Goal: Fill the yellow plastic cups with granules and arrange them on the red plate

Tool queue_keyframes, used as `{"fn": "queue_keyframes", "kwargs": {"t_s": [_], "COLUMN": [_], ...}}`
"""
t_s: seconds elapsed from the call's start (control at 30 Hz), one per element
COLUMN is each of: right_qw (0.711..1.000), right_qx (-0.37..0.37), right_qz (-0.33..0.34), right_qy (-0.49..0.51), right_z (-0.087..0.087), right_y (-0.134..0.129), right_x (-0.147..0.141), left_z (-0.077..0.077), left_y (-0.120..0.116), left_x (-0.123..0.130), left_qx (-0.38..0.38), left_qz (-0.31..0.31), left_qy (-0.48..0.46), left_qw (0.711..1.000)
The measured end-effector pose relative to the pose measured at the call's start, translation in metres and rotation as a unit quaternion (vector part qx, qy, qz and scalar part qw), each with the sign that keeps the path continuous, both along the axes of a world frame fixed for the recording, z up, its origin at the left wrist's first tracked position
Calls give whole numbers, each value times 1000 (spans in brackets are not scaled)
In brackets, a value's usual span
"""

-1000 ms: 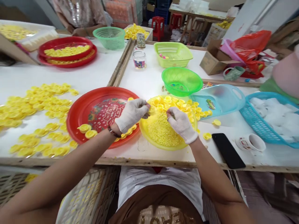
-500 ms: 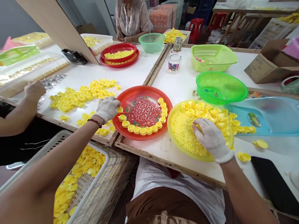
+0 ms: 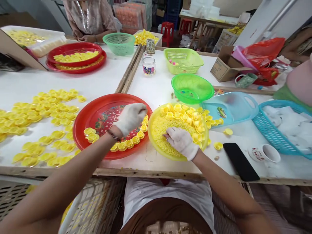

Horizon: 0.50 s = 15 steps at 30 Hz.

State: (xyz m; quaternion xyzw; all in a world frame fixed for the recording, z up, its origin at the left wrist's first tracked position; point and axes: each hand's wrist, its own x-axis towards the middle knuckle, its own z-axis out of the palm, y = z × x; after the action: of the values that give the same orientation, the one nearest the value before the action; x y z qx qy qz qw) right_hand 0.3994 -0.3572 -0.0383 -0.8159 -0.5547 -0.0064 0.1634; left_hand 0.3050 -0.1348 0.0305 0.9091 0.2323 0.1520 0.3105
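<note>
My left hand (image 3: pixel 131 117), in a white glove, hangs over the right part of a red tray (image 3: pixel 84 125), fingers pressed together near its rim; what they hold, if anything, is hidden. Small yellow cups (image 3: pixel 129 143) line the tray's near and right edge, and a few overlapping ones (image 3: pixel 91 135) lie at its left. My right hand (image 3: pixel 181 141), also gloved, rests with curled fingertips in small yellow pellets (image 3: pixel 161 130) in a yellow basin (image 3: pixel 151 138). Larger yellow cups (image 3: pixel 187 113) are heaped on the basin's far side. Whatever the right fingers pinch is too small to name.
Yellow pieces (image 3: pixel 44 110) spread across the left of the table. A green bowl (image 3: pixel 192 87), a light blue tray (image 3: pixel 240 105), a black phone (image 3: pixel 240 161) and a cup (image 3: pixel 264 153) lie to the right. Another person (image 3: pixel 90 19) sits across the table.
The view has turned to the right. My left hand has moved from the red tray's left edge to above its right side. My right hand remains in the yellow basin.
</note>
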Motion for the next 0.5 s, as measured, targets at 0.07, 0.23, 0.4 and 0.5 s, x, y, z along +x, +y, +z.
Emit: {"fn": "queue_keyframes", "kwargs": {"t_s": [0.07,0.23,0.4,0.5], "right_qw": [994,854,643,595], "right_qx": [66,296,402,444], "right_qz": [-10,-80,-100,-95], "right_qy": [88,421,644,664], "right_z": [3,17,35,47], "right_y": [1,1,3,10], "right_x": [3,11,22,26], "left_z": [-8,-27,-22,-13], "left_y": [-23,-42,-49,-64], "left_x": [36,82,69,54], "left_qx": [32,-12,22,-35], "left_qz": [-16,-27,-36,-59], "left_qy": [17,93,28,23], "left_qw": [999,995,999,997]}}
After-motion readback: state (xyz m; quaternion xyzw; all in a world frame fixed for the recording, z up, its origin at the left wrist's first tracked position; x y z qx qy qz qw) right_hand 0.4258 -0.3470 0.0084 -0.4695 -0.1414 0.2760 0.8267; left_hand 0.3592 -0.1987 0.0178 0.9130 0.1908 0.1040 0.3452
